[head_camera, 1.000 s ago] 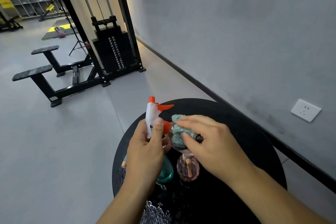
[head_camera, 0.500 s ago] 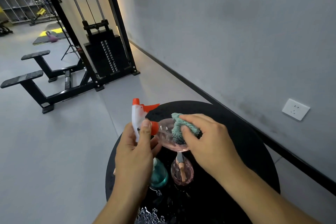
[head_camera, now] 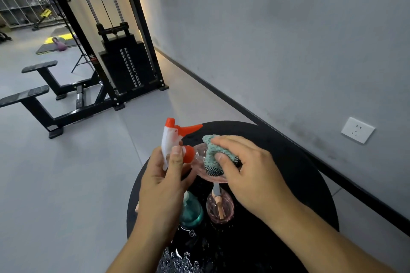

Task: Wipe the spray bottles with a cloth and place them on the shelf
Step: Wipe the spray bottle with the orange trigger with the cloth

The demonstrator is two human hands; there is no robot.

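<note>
Gym table: left hand grips pink spray bottle, right hand pinching cloth, slid toward 9 o'clock; wiping ongoing.

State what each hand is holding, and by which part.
The left hand grips the pink spray bottle at its neck, below the white and orange trigger head. The right hand pinches the green cloth against the bottle's body.

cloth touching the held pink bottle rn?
Touching. Head view: the right hand presses the teal cloth flat against the pink bottle, with no gap showing; the left hand grips its neck.
</note>
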